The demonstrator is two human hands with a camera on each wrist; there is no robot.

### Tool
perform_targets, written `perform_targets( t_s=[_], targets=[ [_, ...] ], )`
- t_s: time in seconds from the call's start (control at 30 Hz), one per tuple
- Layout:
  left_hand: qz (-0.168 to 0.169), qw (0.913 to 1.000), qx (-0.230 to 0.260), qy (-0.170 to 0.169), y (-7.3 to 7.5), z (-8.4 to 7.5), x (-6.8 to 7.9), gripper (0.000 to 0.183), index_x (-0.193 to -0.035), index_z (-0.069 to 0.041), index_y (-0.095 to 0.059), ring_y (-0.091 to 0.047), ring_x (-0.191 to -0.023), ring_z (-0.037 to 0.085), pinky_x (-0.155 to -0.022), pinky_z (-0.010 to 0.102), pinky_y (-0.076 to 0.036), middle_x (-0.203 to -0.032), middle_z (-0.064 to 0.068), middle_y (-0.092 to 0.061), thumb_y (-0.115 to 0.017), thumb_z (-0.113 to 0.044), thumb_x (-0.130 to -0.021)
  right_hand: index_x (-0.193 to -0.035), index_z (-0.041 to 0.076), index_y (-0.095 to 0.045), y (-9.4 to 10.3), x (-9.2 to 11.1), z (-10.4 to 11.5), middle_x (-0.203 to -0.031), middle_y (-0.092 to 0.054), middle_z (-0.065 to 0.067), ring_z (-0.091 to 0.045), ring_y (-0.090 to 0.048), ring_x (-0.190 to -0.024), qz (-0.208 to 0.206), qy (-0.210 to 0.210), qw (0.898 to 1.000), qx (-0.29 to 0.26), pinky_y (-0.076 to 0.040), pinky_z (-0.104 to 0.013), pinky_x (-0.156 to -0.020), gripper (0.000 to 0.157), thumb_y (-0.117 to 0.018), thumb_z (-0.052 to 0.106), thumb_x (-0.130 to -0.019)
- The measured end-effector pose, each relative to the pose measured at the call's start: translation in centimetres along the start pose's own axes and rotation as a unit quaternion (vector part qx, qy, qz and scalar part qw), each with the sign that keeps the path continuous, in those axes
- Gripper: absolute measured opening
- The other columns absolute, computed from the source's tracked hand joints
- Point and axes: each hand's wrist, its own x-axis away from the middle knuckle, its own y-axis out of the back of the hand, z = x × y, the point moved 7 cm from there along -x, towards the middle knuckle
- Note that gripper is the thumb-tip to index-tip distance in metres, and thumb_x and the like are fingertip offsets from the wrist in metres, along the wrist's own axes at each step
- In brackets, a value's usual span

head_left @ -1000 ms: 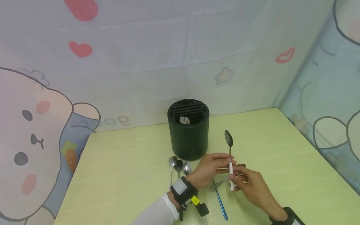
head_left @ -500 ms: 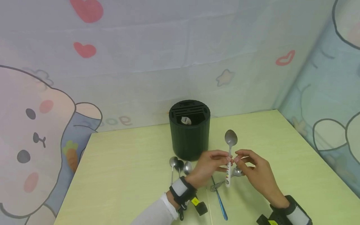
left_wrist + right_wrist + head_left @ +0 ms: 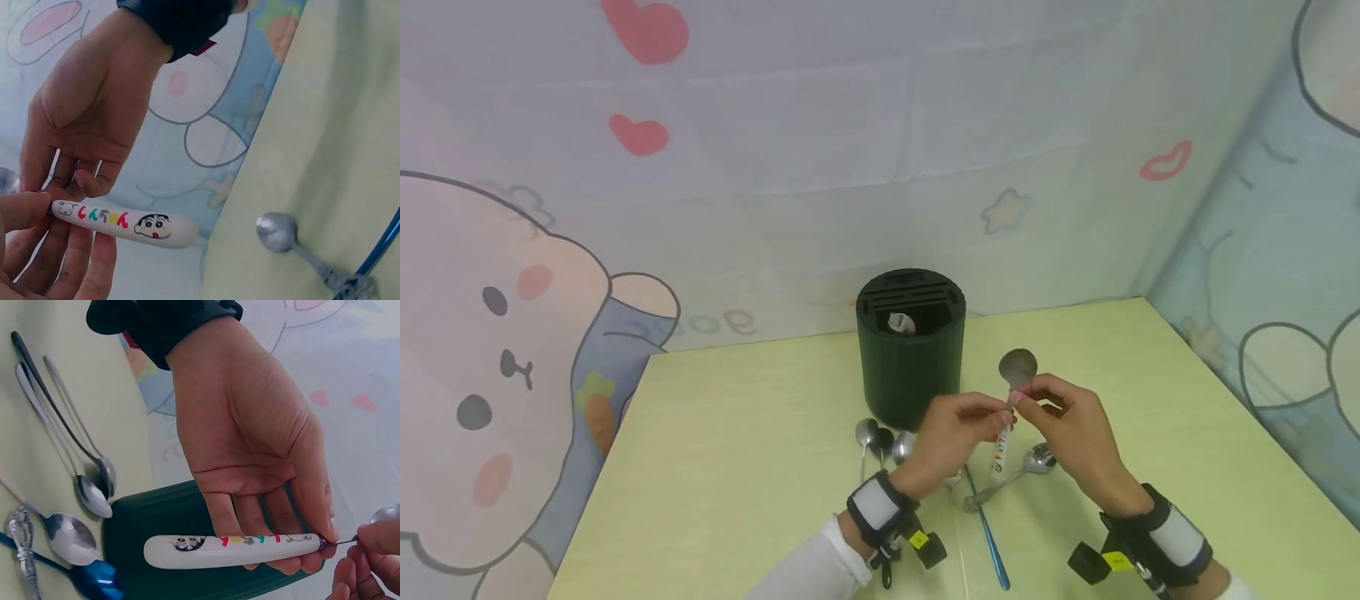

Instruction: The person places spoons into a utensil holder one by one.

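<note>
Spoon (image 3: 231,552): white handle (image 3: 181,232), colourful lettering (image 3: 104,215), cartoon face (image 3: 152,226), metal bowl (image 3: 1017,365). Held above table (image 3: 737,433), near dark green container (image 3: 912,379). Left hand (image 3: 951,429), fingers bent, pinches handle's neck end; right hand (image 3: 1081,429), likewise, pinches metal neck.

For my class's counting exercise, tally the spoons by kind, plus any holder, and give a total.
White-handled spoon: 1
Blue spoon: 1
Black-handled spoon: 1
Ornate-handled spoon: 1
Other spoons: 3
Dark holder: 1
Total: 8, leaving out the unclear metal piece in the holder
</note>
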Motion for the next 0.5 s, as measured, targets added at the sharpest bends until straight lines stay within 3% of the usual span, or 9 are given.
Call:
perform_targets(
  t_s=[0.23,0.5],
  targets=[
    [-0.002,0.9911,-0.112,-0.073,0.9,-2.3,-0.1,0.023,-0.111,-0.01,-0.074,-0.069,-0.091,0.0,-0.083,0.019,-0.055,-0.105,0.002,-0.076,-0.065,-0.025,-0.096,-0.096,0.006,-0.068,0.1,-1.1,2.1,-0.092,-0.066,-0.003,0.004,-0.063,-0.091,0.003,0.029,0.999,-0.029,-0.05,-0.01,-0.082,0.013,-0.064,0.018,-0.096],
    [-0.012,0.9852,-0.13,-0.111,2.0,-5.1,0.0,0.021,-0.11,-0.008,-0.074,-0.071,-0.091,0.007,-0.08,0.019,-0.057,-0.104,0.006,-0.076,-0.068,-0.019,-0.094,-0.097,0.005,-0.067,0.1,-2.0,4.4,-0.093,-0.065,-0.004,-0.001,-0.065,-0.088,0.002,0.056,0.997,-0.058,-0.05,-0.012,-0.08,0.013,-0.064,0.017,-0.096]
  ],
)
